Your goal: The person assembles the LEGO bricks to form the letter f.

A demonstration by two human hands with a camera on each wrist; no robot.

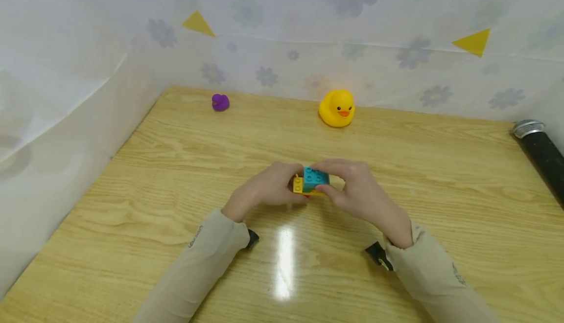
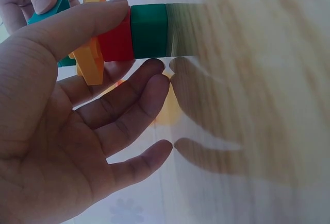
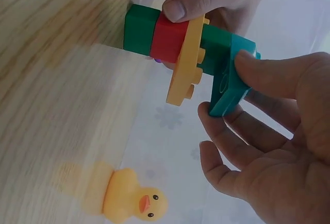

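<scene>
A small stack of toy building bricks stands on the table between both hands. From the bottom, it has a green brick (image 3: 141, 30), a red brick (image 3: 168, 39), a wider yellow plate brick (image 3: 184, 67), another green brick (image 3: 214, 46) and a teal sloped brick (image 3: 234, 74) on top. My left hand (image 1: 273, 184) pinches the stack at the red brick between thumb and fingers, its other fingers extended near the tabletop. My right hand (image 1: 359, 191) pinches the teal brick from the right, with its thumb on the near side.
At the back of the wooden table (image 1: 198, 166) sit a small purple duck (image 1: 221, 103) and a larger yellow duck (image 1: 337, 109). A black microphone (image 1: 539, 151) lies at the right edge. A white flowered curtain (image 1: 282, 29) hangs behind.
</scene>
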